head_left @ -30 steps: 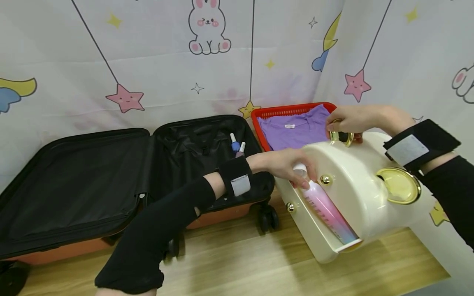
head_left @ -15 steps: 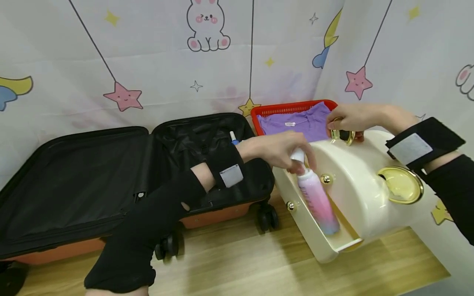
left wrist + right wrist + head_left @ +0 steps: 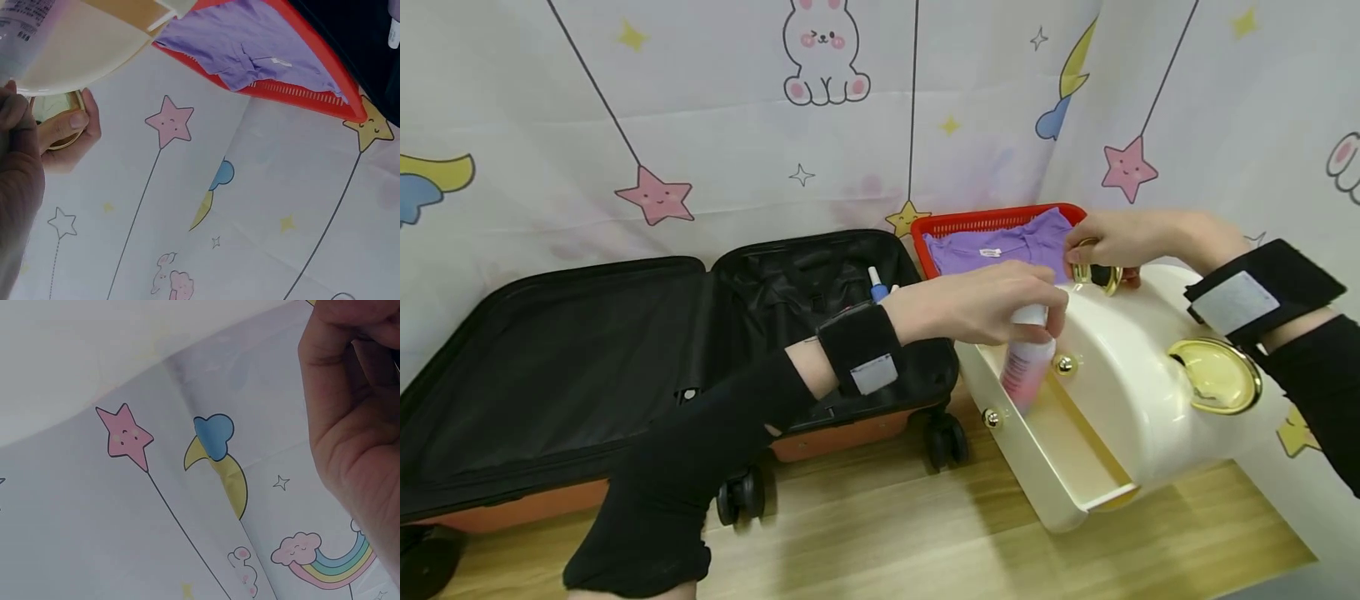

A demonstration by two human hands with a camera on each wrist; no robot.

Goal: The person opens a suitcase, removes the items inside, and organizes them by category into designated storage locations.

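Observation:
In the head view my left hand point(image 3: 988, 302) grips a pink-and-white spray bottle point(image 3: 1027, 373) by its white cap end. The bottle stands nearly upright, its lower end inside the pulled-out drawer point(image 3: 1086, 454) of a cream rounded storage box point(image 3: 1120, 350). My right hand point(image 3: 1123, 242) holds the gold handle point(image 3: 1081, 271) on top of that box. The left wrist view shows part of the bottle point(image 3: 24, 28) above my left fingers, with the other hand on the handle behind it. The right wrist view shows only my right hand point(image 3: 356, 394) against the patterned cloth.
Left of the box lies an open black-lined suitcase point(image 3: 587, 358), with a blue bottle with a white cap point(image 3: 877, 287) in it. Behind the box stands a red basket point(image 3: 977, 221) holding a folded purple garment point(image 3: 1000, 248). A patterned cloth point(image 3: 715, 125) hangs at the back.
The bottle lay slanted along the drawer a second ago. My left hand has raised its cap end, and it now stands steeper near the drawer's far end. My right hand stays on the handle.

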